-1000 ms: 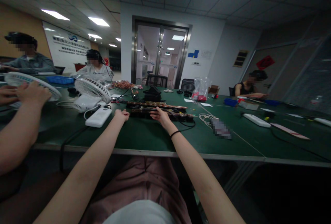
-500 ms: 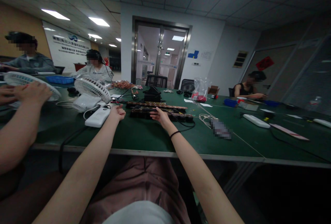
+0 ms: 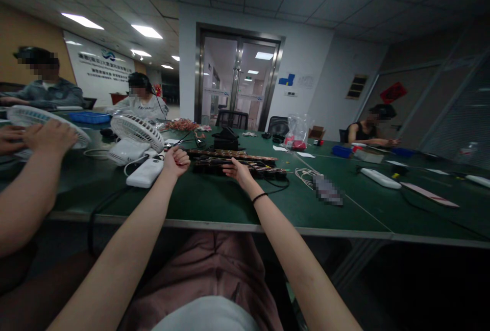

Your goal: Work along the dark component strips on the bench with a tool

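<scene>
On the green table lie two rows of thin copper-coloured rods (image 3: 264, 169), set on long black holders (image 3: 209, 169). My left hand (image 3: 177, 161) is at the left end of these rows with its fingers curled in; what they hold, if anything, is too small to make out. My right hand (image 3: 238, 172) reaches over the middle of the nearer row, its fingers stretched out and apart, close to the rods. Whether its fingertips touch them I cannot tell. A white power strip (image 3: 145, 173) lies just left of my left hand.
A white fan (image 3: 136, 134) stands left of my hands. A co-worker's hands (image 3: 49, 134) rest on another fan (image 3: 82, 134) farther left. A cable coil (image 3: 304, 175) lies to the right; a black case (image 3: 225, 139) stands behind the rods. Other people sit across the table.
My left hand has risen slightly and turned, with its fingers now curled more tightly. My right hand has stayed in nearly the same place over the rods.
</scene>
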`<state>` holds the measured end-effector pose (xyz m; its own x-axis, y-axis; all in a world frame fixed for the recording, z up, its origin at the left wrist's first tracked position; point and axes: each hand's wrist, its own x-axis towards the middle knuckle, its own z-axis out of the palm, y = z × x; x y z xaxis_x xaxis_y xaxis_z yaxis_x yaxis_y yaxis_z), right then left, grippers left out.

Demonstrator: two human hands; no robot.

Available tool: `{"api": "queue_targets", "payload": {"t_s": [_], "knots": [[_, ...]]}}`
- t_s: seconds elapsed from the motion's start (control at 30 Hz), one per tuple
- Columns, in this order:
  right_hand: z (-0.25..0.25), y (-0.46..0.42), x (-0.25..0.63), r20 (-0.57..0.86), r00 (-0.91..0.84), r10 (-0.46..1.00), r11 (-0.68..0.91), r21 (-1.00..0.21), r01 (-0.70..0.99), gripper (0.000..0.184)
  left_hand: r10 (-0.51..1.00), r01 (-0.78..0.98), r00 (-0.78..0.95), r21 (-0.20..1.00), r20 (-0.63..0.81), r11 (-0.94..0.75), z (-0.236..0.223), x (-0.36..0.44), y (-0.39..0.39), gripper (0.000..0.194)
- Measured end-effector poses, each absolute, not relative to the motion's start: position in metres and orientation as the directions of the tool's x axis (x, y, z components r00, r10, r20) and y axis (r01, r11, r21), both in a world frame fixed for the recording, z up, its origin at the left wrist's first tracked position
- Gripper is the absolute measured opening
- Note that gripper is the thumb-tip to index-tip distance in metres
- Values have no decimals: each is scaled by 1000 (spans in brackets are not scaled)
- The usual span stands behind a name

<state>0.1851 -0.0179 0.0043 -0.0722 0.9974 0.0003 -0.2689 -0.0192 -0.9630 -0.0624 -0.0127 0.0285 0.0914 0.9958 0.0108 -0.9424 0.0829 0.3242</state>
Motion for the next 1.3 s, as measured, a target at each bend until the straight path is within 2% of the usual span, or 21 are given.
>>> {"api": "queue_targets", "payload": {"t_s": [0.33,0.6,0.9,1.3], "knots": [[6,-18,185,-10,-80,997,-31,-962,-271,22,998,-941,-16,336,57,-34,33,-58,-23,51],[10,-24,185,-7,-81,997,-30,-957,-289,21,995,-942,1,333,98,-32,24,-63,-16,53],[9,-21,186,-7,-96,995,-32,-962,-269,23,956,-929,98,369,276,-11,18,-68,-11,58],[9,-21,186,-5,-94,996,-29,-967,-253,23,960,-924,95,382,262,-12,21,-65,-14,62]]}}
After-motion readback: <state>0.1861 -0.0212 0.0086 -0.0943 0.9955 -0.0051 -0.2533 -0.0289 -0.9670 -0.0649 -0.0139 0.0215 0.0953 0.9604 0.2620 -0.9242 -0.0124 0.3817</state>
